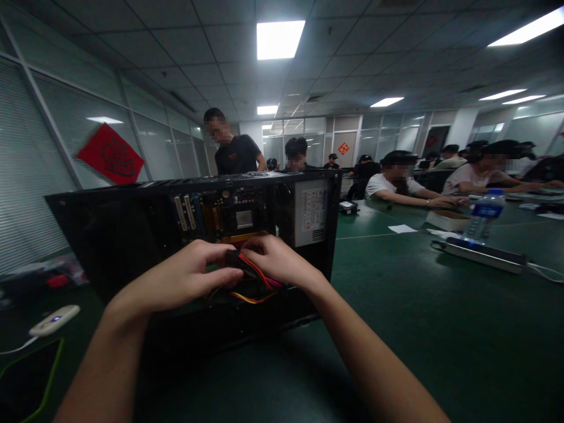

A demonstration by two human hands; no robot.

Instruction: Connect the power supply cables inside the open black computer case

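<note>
An open black computer case (332,235) stands in front of me, its inside facing me. My left hand (194,273) reaches in from the left, thumb and fingers closed on the dark end of a cable bundle (258,270). From the right, my right hand (277,258) has its fingers curled around the same bundle, partly hiding it. Red, yellow and black wires hang below the hands. Behind them is the motherboard (259,218), with a silvery square part (244,219) and several slots. A labelled power supply (309,212) sits at the upper right inside the case.
On the green table (396,317), a water bottle (484,217) stands behind a power strip (480,254), near an open box (447,220). At left lie a white device (55,320) and a green-edged phone (33,376). People sit at right; one person (235,150) stands behind the case.
</note>
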